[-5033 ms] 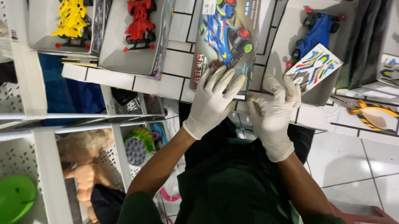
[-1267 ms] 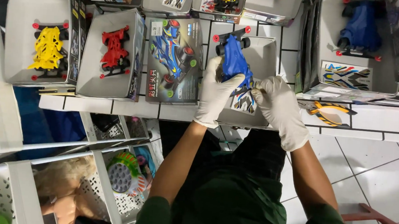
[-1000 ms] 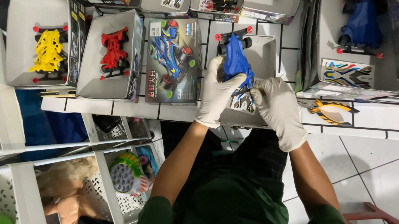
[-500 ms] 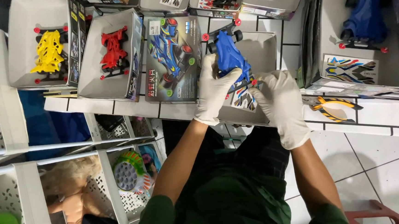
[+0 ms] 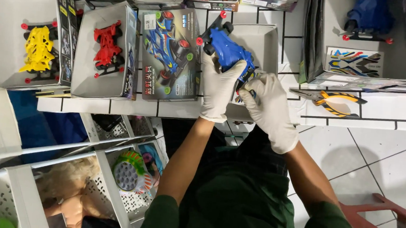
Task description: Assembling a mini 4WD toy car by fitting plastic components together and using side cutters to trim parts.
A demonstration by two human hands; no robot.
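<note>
Head view, left hand (image 5: 220,84) grasping blue toy car (image 5: 229,52), right hand (image 5: 270,108) fingers pinching its half-hidden rear.

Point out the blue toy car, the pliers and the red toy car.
blue toy car (image 5: 229,51), head view, on its blue body shell.
pliers (image 5: 331,98), head view, on the orange and black handles.
red toy car (image 5: 107,46), head view, on its red frame.

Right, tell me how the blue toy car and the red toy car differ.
The blue toy car is held in the gloved left hand, lifted over its open tray, with the right hand at its rear; the red toy car lies untouched in its box. Colours differ. Both have red-tipped corner rollers.
</note>
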